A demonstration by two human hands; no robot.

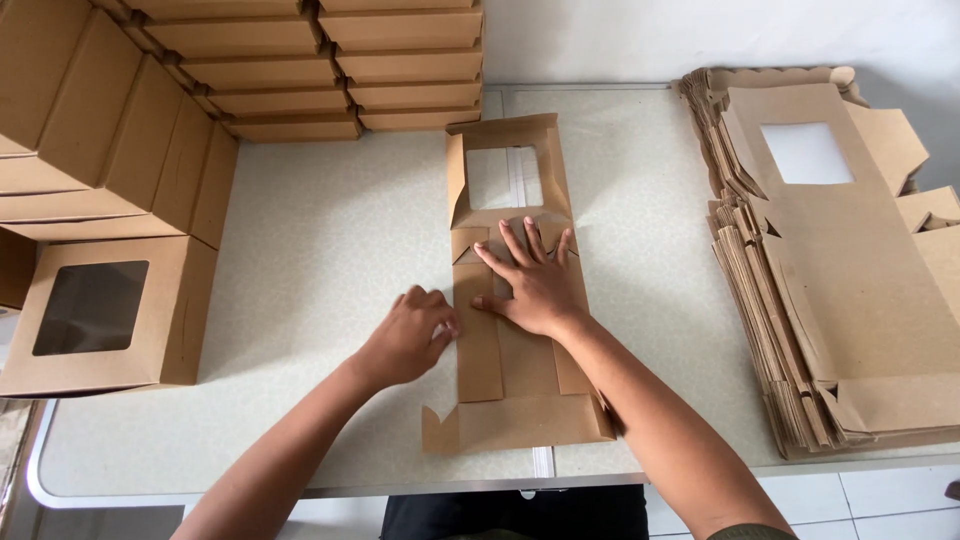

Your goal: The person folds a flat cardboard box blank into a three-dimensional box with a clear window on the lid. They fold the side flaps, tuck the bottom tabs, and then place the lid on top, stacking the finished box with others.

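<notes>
A flat brown cardboard box blank (510,390) with a clear window lies on the white table (320,230) in front of me. My right hand (532,282) presses flat on its middle panel, fingers spread. My left hand (408,338) is curled at the blank's left edge, its fingertips on the folded-up side flap (478,340). The window end (505,175) points away from me, and the near end flap sits by the table's front edge.
A thick stack of unfolded blanks (830,270) lies at the right. Assembled brown boxes (100,130) are stacked at the left and back, one windowed box (105,312) lying nearest at the left.
</notes>
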